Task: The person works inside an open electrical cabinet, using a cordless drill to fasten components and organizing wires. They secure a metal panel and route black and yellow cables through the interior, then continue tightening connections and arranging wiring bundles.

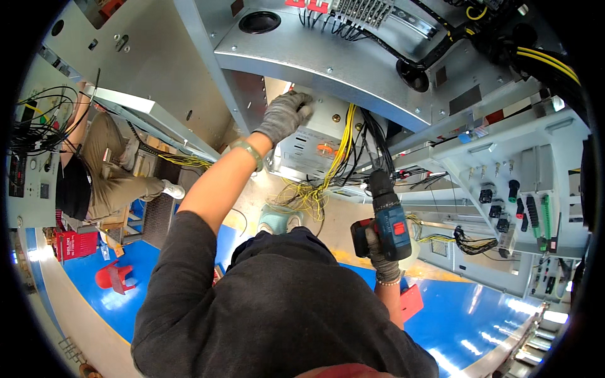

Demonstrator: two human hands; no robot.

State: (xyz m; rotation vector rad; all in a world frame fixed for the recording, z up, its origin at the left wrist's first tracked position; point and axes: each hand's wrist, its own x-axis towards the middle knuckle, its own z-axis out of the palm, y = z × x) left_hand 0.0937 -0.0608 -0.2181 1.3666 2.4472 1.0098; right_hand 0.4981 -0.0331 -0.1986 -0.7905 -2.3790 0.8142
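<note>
My left hand (pixel 285 116), in a grey work glove, is at the upper left of a metal equipment box (pixel 302 152) inside the cabinet. Its fingers are bent and closed near the box's top edge; whatever they grip is hidden. In my gloved right hand (pixel 382 257) is a blue and black cordless drill (pixel 392 223), gripped by its handle. The drill's chuck points up and away from me, close to a bundle of black cables (pixel 377 138). Yellow wires (pixel 343 150) hang down the box's front beside an orange knob (pixel 324 149).
A metal crossbeam (pixel 328 79) spans above my left hand. To the right, an open cabinet door (pixel 457 160) carries switches and terminals. Loose yellow wires (pixel 302 196) trail near my feet. At left, another person (pixel 110 170) sits near a red stool (pixel 113 277).
</note>
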